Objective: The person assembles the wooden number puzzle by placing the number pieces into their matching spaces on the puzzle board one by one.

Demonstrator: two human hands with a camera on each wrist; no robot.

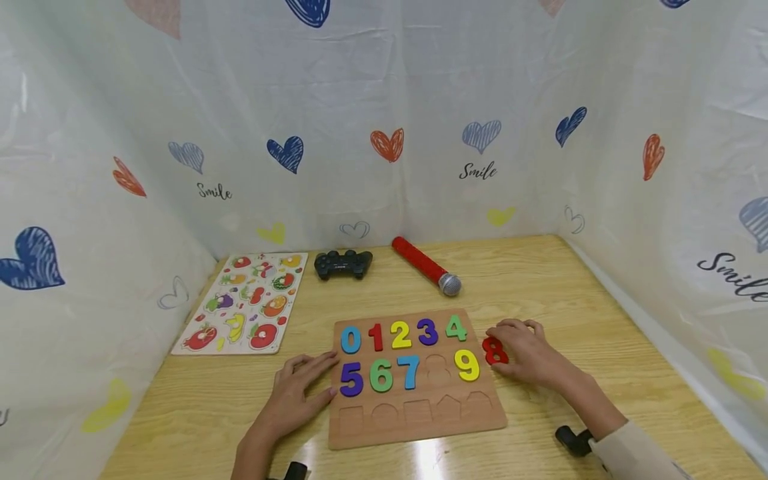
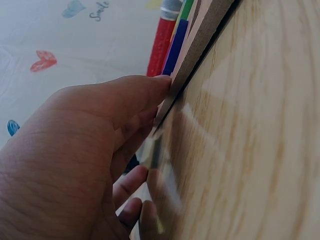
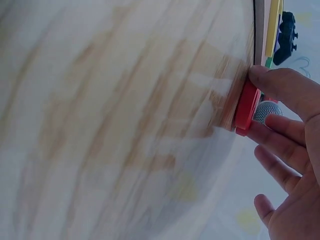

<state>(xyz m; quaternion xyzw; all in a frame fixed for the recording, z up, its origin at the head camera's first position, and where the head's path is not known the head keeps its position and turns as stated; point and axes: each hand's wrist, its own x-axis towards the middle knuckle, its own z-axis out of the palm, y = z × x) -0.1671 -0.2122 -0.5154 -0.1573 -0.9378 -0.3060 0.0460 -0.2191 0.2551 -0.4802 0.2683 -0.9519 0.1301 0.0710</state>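
A wooden number puzzle board (image 1: 417, 437) lies on the table with the colourful numbers 0 to 7 and 9 set in it. Between the blue 7 (image 1: 409, 371) and the yellow 9 (image 1: 467, 365) is a bare recess (image 1: 438, 368). My right hand (image 1: 531, 353) pinches the red number 8 (image 3: 246, 106) by its ends, thumb against one and index finger against the other, flat on the table just right of the board. With fingers loosely spread, my left hand (image 1: 295, 395) touches the board's left edge with thumb and fingertips.
A fruit puzzle board (image 1: 245, 300) lies at the back left. Beside it are a black game controller (image 1: 343, 264) and a red microphone (image 1: 423, 263) near the rear curtain (image 1: 336, 200). White curtain also hangs along both sides of the table (image 1: 576, 287).
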